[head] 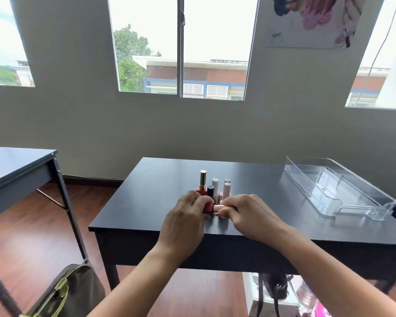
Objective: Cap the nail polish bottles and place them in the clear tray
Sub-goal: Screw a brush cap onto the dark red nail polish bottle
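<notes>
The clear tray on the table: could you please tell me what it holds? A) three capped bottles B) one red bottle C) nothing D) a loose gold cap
C: the clear tray shows only its bare floor; the bottles stand left of it, with the red bottle in the left hand and its cap in the right hand.

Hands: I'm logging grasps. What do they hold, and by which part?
Left hand grips the red bottle by its body; right hand pinches its gold cap.

Open counter [256, 184] stretch between clustered upright nail polish bottles [215, 187] and clear tray [304, 191], tray open-topped, low-walled
</notes>
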Motion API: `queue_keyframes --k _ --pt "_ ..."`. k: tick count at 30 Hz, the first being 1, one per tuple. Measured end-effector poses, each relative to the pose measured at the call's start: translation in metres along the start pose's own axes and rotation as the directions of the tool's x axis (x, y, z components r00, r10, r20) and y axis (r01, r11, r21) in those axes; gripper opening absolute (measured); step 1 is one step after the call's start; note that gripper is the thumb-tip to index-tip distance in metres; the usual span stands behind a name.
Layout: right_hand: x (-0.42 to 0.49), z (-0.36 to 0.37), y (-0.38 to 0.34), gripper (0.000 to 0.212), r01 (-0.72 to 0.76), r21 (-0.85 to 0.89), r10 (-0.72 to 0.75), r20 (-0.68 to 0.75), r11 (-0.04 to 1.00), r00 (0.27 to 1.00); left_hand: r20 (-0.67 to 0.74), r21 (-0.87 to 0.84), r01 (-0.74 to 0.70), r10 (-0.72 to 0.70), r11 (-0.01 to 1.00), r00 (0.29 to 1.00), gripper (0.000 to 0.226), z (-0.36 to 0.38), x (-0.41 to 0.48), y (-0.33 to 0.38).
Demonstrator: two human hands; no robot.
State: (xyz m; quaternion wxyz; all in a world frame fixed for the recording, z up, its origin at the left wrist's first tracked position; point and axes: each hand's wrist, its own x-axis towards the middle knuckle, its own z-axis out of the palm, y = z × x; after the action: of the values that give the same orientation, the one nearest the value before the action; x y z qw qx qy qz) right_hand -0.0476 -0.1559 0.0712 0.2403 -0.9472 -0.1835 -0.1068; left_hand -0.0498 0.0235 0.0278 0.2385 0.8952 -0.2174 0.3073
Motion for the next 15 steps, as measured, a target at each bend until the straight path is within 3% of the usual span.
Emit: queue_keyframes --k 3,8,10,15 --pt "0.003 -0.002 0.001 0.008 -0.051 0.138 0.053 -0.008 0.989 0.999 0.048 -0.096 0.062 -0.057 0.993 0.997 0.027 0.001 0.007 -0.005" --pt "0.009 -0.019 0.01 0.016 -0.069 0.223 0.084 -0.058 0.972 0.995 0.087 -0.085 0.174 -0.167 0.981 0.982 0.028 0.004 0.01 -0.014" --pt "0.013 -0.027 0.016 0.004 -0.083 0.242 0.117 -0.131 0.967 0.984 0.121 -0.141 0.265 -0.249 0.954 0.961 0.027 0.007 0.01 -0.02" --pt "0.023 -0.029 0.024 0.008 -0.109 0.178 0.15 -0.236 0.978 0.96 0.209 -0.21 0.421 -0.38 0.883 0.901 0.028 0.015 0.013 -0.027"
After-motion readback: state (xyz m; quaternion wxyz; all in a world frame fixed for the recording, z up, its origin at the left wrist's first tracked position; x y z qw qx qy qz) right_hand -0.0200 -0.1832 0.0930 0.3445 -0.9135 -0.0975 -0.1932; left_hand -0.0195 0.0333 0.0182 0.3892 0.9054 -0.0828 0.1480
